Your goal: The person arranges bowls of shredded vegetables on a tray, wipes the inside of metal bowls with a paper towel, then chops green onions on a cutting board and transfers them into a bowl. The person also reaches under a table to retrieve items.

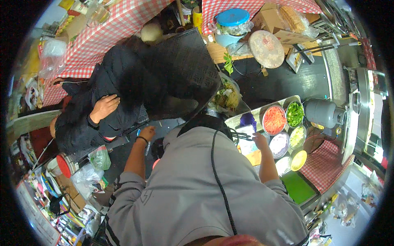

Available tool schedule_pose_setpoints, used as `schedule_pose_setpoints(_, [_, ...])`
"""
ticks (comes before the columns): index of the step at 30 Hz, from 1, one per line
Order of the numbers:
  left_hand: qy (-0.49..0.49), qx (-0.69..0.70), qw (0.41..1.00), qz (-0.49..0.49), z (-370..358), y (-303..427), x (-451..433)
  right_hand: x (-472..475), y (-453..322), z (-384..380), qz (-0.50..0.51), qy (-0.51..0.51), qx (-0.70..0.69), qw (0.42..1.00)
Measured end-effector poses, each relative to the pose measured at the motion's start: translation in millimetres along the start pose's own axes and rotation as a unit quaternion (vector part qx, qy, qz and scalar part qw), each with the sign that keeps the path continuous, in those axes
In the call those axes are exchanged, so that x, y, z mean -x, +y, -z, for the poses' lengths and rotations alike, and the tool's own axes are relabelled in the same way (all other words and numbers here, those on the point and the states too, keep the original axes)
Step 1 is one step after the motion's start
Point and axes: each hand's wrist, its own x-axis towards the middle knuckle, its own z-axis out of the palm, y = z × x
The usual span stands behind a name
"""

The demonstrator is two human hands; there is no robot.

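Observation:
My right hand (pixel 261 140) grips the end of a dark, thin-armed tool (pixel 242 135), which looks like tongs. Beside it, on a pale tray, lie a purple cloth (pixel 248 120) and a white sheet (pixel 248 147). Round tubs hold shredded orange vegetable (pixel 274 120), chopped greens (pixel 295 113), pale green pieces (pixel 297 137) and a white food (pixel 279 145). My left hand (pixel 147 132), with a dark band at the wrist, hangs low with curled fingers. A pale strip (pixel 148 148) shows near it; whether the hand holds it is unclear.
Another person in dark clothes sits at left, one hand (pixel 104 107) on the lap. A grey gas cylinder (pixel 321 112) stands beyond the tubs. A blue-lidded bucket (pixel 231 38), a round board (pixel 266 49) and a cardboard box (pixel 267 18) are farther off. Plastic bags (pixel 87 176) lie at left.

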Motion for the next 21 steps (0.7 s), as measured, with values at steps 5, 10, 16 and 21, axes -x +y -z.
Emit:
schedule_pose_setpoints(5, [0.04,0.07,0.997,-0.017,16.6,3.1,-29.5,-23.5,-5.4,4.6,0.06,0.007,0.088,0.994])
schedule_pose_setpoints(10, [0.029,0.08,0.996,-0.04,30.7,1.8,-40.9,-73.3,45.4,-34.5,0.114,0.004,-0.107,0.988])
schedule_pose_setpoints(16, [0.046,0.113,0.992,-0.026,44.0,-1.4,-53.0,-111.9,60.9,-26.4,0.056,-0.013,-0.137,0.989])
schedule_pose_setpoints(21, [0.105,0.195,0.974,-0.051,47.6,13.6,-66.6,-89.1,-32.2,63.0,0.087,0.011,0.174,0.981])
